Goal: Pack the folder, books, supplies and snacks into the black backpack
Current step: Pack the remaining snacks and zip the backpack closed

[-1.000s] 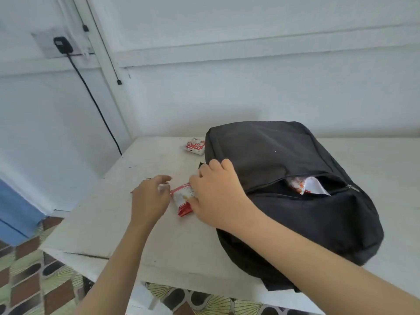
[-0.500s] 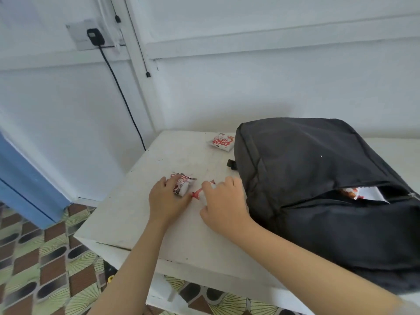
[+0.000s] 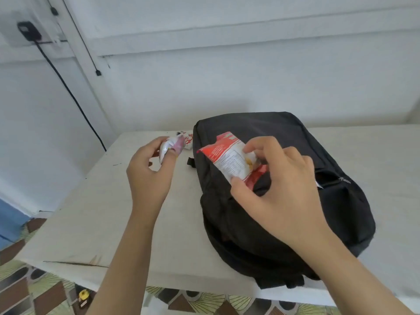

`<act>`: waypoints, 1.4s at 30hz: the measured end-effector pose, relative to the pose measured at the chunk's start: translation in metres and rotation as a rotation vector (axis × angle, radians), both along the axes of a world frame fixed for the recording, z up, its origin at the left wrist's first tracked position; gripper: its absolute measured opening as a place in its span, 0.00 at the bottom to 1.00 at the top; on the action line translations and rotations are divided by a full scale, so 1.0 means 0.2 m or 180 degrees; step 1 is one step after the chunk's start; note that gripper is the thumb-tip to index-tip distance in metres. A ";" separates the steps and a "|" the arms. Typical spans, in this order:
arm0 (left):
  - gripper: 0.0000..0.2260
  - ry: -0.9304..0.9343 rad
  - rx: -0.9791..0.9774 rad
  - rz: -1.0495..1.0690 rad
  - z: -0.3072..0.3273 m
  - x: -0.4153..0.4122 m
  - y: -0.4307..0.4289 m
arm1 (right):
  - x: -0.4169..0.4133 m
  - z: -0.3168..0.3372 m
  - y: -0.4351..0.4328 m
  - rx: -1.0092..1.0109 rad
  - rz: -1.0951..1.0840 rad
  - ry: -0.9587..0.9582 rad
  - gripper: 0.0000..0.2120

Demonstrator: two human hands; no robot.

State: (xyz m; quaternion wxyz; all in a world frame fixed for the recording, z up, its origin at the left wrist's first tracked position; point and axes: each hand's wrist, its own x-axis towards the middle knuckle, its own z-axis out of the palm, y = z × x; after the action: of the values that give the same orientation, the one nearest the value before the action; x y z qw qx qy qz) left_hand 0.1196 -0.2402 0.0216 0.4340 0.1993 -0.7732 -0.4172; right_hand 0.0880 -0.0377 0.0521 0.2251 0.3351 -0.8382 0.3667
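Over the upper face of the black fabric backpack point(image 3: 250, 126), the right hand point(image 3: 279, 185) grasps a red and white printed plastic snack packet point(image 3: 229, 158), thumb under its lower edge and fingers curled over its far side, so the packet is lifted clear of the bag and tilts up to the left. The left hand point(image 3: 147, 176) is raised above the white painted counter point(image 3: 91, 212), just left of the backpack, and pinches a small crumpled white foil snack packet point(image 3: 169, 146) between thumb and fingertips. Behind that packet, a third small red and white snack packet point(image 3: 188, 142) lies flat on the counter, close against the backpack's left side. The backpack lies flat on the counter with its zipped pocket point(image 3: 329, 181) partly open on the right, beyond the right hand; what is inside cannot be made out. A black cable point(image 3: 68, 87) runs down the white wall from a plug point(image 3: 27, 30) at upper left. Brown and green patterned floor tiles point(image 3: 22, 280) show below the counter's near edge.
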 end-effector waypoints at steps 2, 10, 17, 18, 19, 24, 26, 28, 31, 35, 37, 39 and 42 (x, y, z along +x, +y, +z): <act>0.09 0.0145 -0.0310 -0.0403 0.10 0.03 0.15 | -0.06 -0.01 0.14 -0.0360 0.0066 -0.0166 0.18; 0.14 -0.0538 -0.2104 -0.1712 0.00 0.13 0.65 | -0.28 -0.15 0.56 -0.1335 0.0472 -0.0573 0.17; 0.18 -0.1293 -0.2312 -0.1755 -0.15 0.13 0.80 | -0.29 -0.27 0.74 -0.1037 0.0674 -0.0577 0.17; 0.17 -0.1173 -0.2125 -0.1715 -0.15 0.12 0.82 | -0.29 -0.28 0.76 -0.0985 0.0672 -0.0562 0.17; 0.16 -0.1014 -0.1901 -0.1620 -0.15 0.12 0.82 | -0.29 -0.29 0.77 -0.0919 0.0673 -0.0529 0.18; 0.14 -0.0647 -0.1894 -0.0795 -0.10 0.02 0.76 | -0.29 -0.34 0.83 -0.0579 0.0721 -0.0338 0.21; 0.14 -0.0792 -0.2184 -0.0621 -0.07 -0.02 0.71 | -0.30 -0.36 0.84 -0.0419 0.0795 -0.0311 0.21; 0.14 -0.0994 -0.2463 -0.0504 -0.05 -0.07 0.66 | -0.30 -0.37 0.84 -0.0287 0.0879 -0.0274 0.21; 0.09 -0.1134 -0.2595 -0.0461 -0.01 -0.12 0.59 | -0.31 -0.35 0.81 -0.0119 0.0950 -0.0133 0.21; 0.05 -0.0959 -0.2478 -0.0412 0.08 -0.14 0.58 | -0.32 -0.31 0.72 0.0183 0.0877 0.0231 0.20; 0.05 -0.0729 -0.2253 -0.0369 0.12 -0.15 0.58 | -0.32 -0.28 0.67 0.0350 0.0881 0.0479 0.19; 0.04 -0.0580 -0.2138 -0.0274 0.15 -0.16 0.58 | -0.34 -0.26 0.62 0.0535 0.0894 0.0752 0.19; 0.04 -0.0505 -0.2259 -0.0166 0.17 -0.18 0.56 | -0.36 -0.23 0.53 0.0672 0.0839 0.1057 0.18</act>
State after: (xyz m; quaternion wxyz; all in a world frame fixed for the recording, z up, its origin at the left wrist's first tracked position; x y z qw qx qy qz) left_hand 0.0833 -0.1280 0.0552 0.4041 0.0481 -0.9059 -0.1171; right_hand 0.0151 0.0674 0.0063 0.2738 0.5190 -0.7723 0.2432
